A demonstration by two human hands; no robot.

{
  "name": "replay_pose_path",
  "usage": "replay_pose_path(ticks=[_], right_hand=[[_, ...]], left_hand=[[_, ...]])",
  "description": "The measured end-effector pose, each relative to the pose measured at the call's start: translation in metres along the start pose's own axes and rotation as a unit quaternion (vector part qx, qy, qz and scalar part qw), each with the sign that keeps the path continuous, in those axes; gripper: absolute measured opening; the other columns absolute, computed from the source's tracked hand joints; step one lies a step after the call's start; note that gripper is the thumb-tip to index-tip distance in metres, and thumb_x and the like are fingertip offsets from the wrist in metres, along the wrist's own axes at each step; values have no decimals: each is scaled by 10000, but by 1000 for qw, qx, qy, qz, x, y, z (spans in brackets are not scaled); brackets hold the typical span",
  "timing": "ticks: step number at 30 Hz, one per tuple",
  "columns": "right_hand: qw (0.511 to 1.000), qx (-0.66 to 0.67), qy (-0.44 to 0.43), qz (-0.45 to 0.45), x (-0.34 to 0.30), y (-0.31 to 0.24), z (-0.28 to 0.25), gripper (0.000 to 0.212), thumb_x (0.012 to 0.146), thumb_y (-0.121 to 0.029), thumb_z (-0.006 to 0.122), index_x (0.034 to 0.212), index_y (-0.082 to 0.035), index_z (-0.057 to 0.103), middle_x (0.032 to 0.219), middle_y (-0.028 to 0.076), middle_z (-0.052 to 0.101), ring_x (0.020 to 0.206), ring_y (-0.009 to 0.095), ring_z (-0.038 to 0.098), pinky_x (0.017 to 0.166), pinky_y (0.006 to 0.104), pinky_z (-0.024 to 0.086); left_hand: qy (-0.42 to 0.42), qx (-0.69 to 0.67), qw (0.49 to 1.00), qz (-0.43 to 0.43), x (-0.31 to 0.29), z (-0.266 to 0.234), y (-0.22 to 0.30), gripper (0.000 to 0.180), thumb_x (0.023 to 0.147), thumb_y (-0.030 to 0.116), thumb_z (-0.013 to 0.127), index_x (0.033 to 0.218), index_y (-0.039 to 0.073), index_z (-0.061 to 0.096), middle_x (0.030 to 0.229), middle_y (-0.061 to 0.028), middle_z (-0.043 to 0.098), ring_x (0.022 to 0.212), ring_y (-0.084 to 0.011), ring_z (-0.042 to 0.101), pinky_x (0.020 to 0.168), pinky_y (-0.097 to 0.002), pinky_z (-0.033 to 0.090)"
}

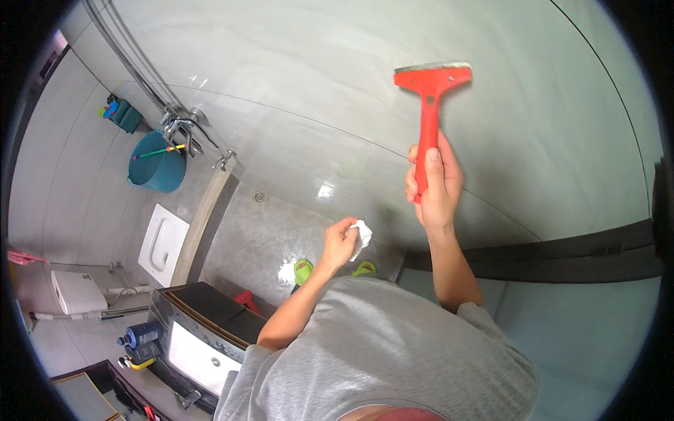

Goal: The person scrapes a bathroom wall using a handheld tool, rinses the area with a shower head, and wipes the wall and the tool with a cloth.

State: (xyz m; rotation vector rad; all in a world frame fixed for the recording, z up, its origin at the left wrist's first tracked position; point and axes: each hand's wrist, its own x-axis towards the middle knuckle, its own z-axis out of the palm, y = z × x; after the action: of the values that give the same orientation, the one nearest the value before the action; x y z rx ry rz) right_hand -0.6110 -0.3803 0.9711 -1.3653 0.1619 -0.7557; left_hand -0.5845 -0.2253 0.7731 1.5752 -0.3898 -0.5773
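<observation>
So I'm looking down at a red scraper (430,105), plastic handle with a wide T-shaped head and a thin metal blade edge along the top. It's held upright against the glossy grey tiled wall (302,77), blade end up, well above and to the right of the blue bucket (157,163) that I'll use as my landmark. The right hand (434,184) has its fingers curled tight around the lower end of the handle, thumb laid up along the front. The left hand (341,242) sits lower, to the right of the bucket, fingers pinched closed on a small crumpled white cloth (362,235). Just right of the bucket there's a wall tap (181,126), and below the bucket a white squat toilet (163,244) set in the floor.
</observation>
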Motion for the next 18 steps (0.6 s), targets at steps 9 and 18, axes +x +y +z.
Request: replay_pose_path(ticks=[9, 18], right_hand=[[977, 97, -61, 179, -56, 71, 47, 300, 1032, -235, 441, 1234, -18, 485, 813, -4, 516, 508, 27, 444, 433, 188, 375], [995, 33, 68, 57, -25, 102, 69, 251, 1007, -159, 471, 1188, -2, 547, 762, -32, 490, 659, 38, 432, 607, 214, 403]], left_hand=[[-54, -211, 970, 110, -2, -23, 39, 635, 981, 482, 465, 1392, 1, 412, 1285, -104, 513, 1146, -169, 498, 961, -304, 402], [-66, -238, 966, 81, 40, -12, 86, 539, 1037, 422, 362, 1345, -7, 473, 1224, -86, 537, 1114, -165, 494, 973, -308, 393]])
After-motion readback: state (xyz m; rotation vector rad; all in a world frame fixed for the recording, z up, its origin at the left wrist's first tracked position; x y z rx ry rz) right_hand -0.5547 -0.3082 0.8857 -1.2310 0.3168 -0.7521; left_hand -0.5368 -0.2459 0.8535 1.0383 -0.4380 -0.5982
